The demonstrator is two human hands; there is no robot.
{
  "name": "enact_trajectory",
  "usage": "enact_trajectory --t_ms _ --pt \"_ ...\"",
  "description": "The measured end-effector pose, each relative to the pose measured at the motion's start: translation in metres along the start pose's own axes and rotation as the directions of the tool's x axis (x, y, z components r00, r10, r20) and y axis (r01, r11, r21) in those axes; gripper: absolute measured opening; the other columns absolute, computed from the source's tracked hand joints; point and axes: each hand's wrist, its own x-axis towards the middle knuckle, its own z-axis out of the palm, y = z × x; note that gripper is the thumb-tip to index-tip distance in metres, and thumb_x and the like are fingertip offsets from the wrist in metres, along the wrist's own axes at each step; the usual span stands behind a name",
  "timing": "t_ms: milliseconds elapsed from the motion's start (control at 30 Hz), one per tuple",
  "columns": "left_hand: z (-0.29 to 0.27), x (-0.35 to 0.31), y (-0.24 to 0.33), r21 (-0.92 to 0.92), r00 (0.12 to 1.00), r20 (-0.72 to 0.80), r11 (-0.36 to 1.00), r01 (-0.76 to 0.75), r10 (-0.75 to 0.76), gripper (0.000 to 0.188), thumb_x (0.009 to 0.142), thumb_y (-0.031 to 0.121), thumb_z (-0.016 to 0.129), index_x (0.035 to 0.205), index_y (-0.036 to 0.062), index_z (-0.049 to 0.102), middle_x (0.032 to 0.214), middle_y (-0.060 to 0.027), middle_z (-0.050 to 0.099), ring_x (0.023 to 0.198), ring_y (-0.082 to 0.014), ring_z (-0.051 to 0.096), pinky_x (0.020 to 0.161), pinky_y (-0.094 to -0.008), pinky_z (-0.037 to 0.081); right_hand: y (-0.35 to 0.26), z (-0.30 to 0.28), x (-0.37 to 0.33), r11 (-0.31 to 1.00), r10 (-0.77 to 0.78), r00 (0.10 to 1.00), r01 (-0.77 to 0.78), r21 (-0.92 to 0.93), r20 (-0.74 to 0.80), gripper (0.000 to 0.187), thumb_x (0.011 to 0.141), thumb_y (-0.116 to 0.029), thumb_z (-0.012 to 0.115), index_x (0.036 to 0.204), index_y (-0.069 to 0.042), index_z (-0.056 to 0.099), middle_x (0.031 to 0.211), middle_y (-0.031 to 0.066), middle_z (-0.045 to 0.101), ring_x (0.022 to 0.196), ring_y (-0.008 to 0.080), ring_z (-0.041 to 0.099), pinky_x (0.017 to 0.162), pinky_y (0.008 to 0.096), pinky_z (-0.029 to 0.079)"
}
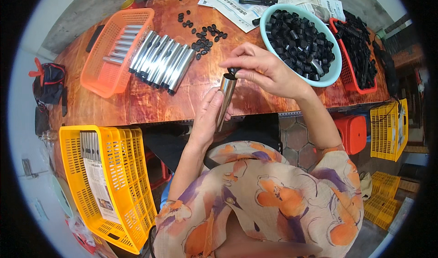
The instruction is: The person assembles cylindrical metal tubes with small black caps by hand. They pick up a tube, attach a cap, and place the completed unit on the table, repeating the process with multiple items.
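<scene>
**Black part [233, 70] at the mouth of the metal tube [226, 96]**

The left hand [206, 116] grips the metal tube, thumb along its side and fingers curled behind. The tube is tilted, its open end uppermost, near the front edge of the wooden table [155, 106]. The right hand [267, 71] pinches the black part between nearly closed thumb and fingertips at that end; insertion cannot be determined. Silver tubes [162, 62] lie left, beside an orange basket [109, 85]; a pale blue basin [338, 59] holds black caps [299, 41] to the right.
</scene>
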Motion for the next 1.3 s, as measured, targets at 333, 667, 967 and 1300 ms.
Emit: enact_trajectory --t_ms 333,667,967,1300 --pt "-0.014 -0.005 0.002 0.011 0.981 0.171 0.996 0.092 -0.093 0.034 0.1 0.038 0.043 0.099 0.007 0.057 0.072 0.0002 0.057 0.06 -0.0049 0.049 0.055 -0.0185 0.039 -0.011 -0.013 0.003 1.0 -0.018 0.972 0.015 0.016 0.236 0.043 0.08 -0.004 0.066 0.123 -0.008 0.061 0.103 0.0115 0.055 0.089 0.0238 0.056 0.077 0.0312 0.046" --pt "-0.017 -0.014 0.016 0.032 0.915 0.348 0.978 0.208 -0.206 0.038 0.099 0.037 0.045 0.104 0.0029 0.061 0.071 0.0004 0.056 0.055 -0.004 0.045 0.05 -0.0173 0.035 -0.019 -0.022 0.013 0.993 0.0 0.888 -0.056 0.108 0.461 0.06 0.075 -0.025 0.077 0.128 -0.006 0.057 0.1 0.0097 0.06 0.086 0.0223 0.058 0.069 0.0328 0.048" --pt "-0.023 -0.026 0.01 0.179 0.86 0.495 0.983 0.035 -0.121 0.046 0.091 0.016 0.059 0.133 0.0023 0.044 0.121 -0.0098 0.054 0.117 -0.0194 0.05 0.095 -0.0307 0.042 -0.046 0.028 0.004 0.911 -0.331 0.9 0.226 0.345 0.285 0.053 0.079 -0.031 0.073 0.119 0.0 0.059 0.116 0.0186 0.055 0.102 0.0333 0.058 0.085 0.0393 0.048" --pt "0.021 -0.014 0.009 0.912 0.871 0.387 0.017 -0.411 0.304 0.035 0.084 0.022 0.068 0.11 0.0022 0.057 0.091 -0.0168 0.062 0.078 -0.0321 0.063 0.064 -0.0367 0.05 -0.001 0.059 -0.033 0.379 0.701 0.683 -0.6 0.704 0.205 0.051 0.099 -0.046 0.038 0.119 -0.005 0.061 0.117 0.0131 0.059 0.105 0.0225 0.058 0.084 0.0369 0.05"
